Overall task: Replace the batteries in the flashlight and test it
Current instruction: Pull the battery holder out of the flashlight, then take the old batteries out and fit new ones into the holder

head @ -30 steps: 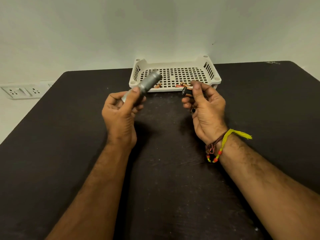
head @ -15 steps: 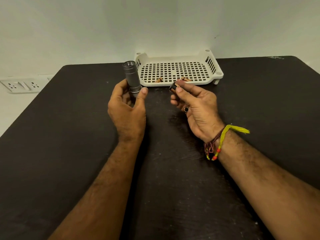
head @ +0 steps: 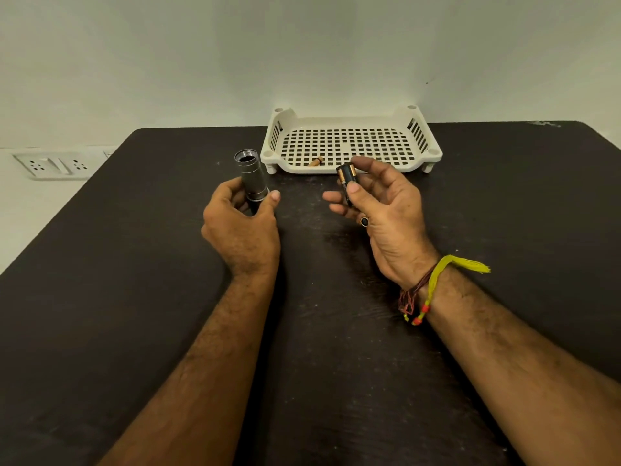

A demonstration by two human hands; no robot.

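A big dark table [head: 100, 297] is in front of me. It goes back to a pale wall [head: 201, 62]. At the far edge of the table sits a white tray [head: 433, 153] with lots of little square holes. One small brown battery [head: 316, 161] lies in the tray, near its front edge. Low on the wall, off to the left, is a white socket plate [head: 50, 166].

My two arms reach out over the table. My hands are apart, with bare table between them.

My left hand [head: 240, 227] holds the flashlight [head: 250, 176]. My fingers and thumb curl round its lower part. The flashlight stands almost straight up, and it leans back a little. Its top end is open. I can see the screw rings there and a dark hole inside. It is just left of the tray but does not touch it.

My right hand [head: 386, 210] is turned so I see the palm. My thumb and first finger pinch black and gold batteries [head: 347, 178]. They stand up side by side. I cannot tell how many there are. They are in front of the tray, up off the table.

My right hand has a ring [head: 364, 222] with a dark stone. My right wrist has a yellow thread band [head: 437, 280] with red beads.
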